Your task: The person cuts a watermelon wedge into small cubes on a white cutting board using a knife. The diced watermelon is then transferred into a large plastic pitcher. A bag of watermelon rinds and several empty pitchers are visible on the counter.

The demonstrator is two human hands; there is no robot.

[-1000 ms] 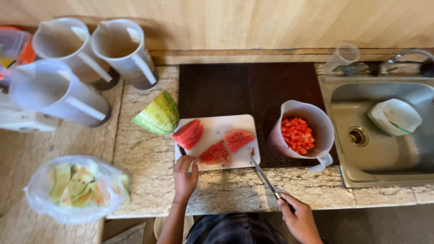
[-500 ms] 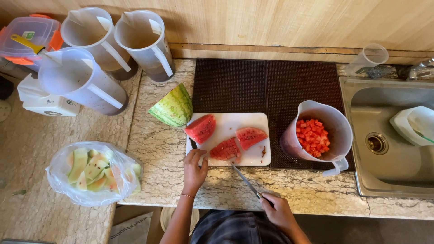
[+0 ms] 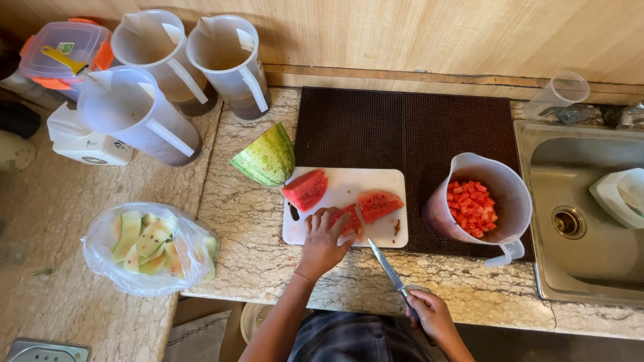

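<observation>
We are pressing left hand [image 3: 323, 243], fingers spread, onto watermelon slice [image 3: 349, 220] on cutting board [image 3: 342, 188]; right hand [image 3: 429, 315] gripping knife [image 3: 389, 269] beside board.

Marble counter [image 3: 248, 221]; steel sink [image 3: 537, 201]; plastic jug [image 3: 500, 184].

Four jugs on the counter [image 3: 255, 221]: three [image 3: 137, 114] [image 3: 157, 50] [image 3: 228, 57] stand empty at the back left, the fourth [image 3: 479, 204] is loaded with red cubes. One board [image 3: 349, 184], three red melon pieces [image 3: 306, 190] [image 3: 379, 203] [image 3: 347, 221] on it. One green-rinded wedge [image 3: 265, 159] beside it. One knife [image 3: 389, 271]. One bag [image 3: 144, 248] of rind strips. Two dark mats [image 3: 349, 127] [image 3: 456, 127]. One sink [image 3: 583, 221]. Two hands [image 3: 323, 241] [image 3: 429, 315] at work.
</observation>
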